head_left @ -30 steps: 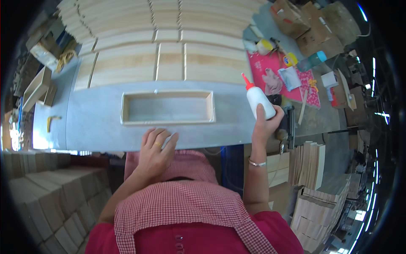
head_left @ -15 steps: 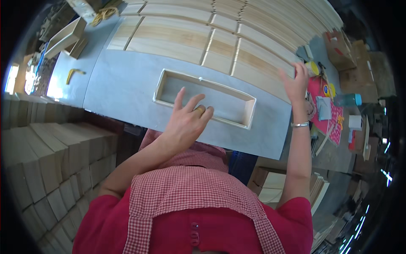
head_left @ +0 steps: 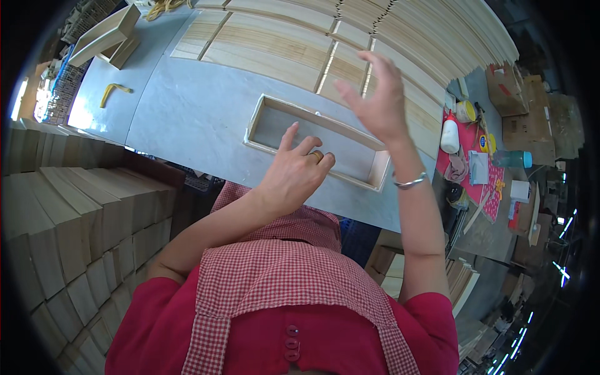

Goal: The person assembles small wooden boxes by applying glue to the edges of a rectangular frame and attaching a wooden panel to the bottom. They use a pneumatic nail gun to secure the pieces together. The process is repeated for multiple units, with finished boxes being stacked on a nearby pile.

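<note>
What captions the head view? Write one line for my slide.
Left hand at a rectangular wooden frame, right hand open, white red-tipped squeeze bottle off to the right.

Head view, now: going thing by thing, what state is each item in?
Left hand: open, at the frame's near side
Right hand: open, raised
Wooden frame: open-topped, on the table
White bottle: set down, red tip on
Teal bottle: capped
Boards: laid in rows
Yellow object: bent, lying down

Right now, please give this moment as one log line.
left hand: over near side of wooden frame | right hand: raised, open, empty | wooden frame: on table | white bottle: right side, untouched
</note>
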`<action>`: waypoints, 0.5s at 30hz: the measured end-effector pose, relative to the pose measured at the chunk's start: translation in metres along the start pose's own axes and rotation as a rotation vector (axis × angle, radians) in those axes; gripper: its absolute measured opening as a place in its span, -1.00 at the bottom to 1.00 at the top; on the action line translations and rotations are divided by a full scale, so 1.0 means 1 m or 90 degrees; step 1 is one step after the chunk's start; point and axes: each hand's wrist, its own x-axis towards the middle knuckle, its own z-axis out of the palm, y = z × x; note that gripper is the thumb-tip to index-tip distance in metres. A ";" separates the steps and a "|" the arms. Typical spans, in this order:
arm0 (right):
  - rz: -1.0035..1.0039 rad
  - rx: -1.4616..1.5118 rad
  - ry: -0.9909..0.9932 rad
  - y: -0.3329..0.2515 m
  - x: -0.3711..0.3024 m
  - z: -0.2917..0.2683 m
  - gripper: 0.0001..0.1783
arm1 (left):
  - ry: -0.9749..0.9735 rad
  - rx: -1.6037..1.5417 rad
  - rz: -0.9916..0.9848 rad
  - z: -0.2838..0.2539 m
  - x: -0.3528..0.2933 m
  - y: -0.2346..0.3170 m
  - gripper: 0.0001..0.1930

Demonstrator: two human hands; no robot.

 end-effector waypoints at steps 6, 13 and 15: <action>0.095 0.084 -0.497 0.012 0.002 -0.042 -0.30 | 0.079 0.005 0.036 0.010 -0.027 0.012 -0.71; 0.043 0.054 -0.816 -0.003 0.023 -0.023 -0.17 | 0.115 0.054 0.055 0.018 -0.045 0.018 -0.79; 0.034 0.032 -0.858 -0.007 0.028 -0.016 -0.17 | 0.120 0.062 0.058 0.020 -0.047 0.019 -0.81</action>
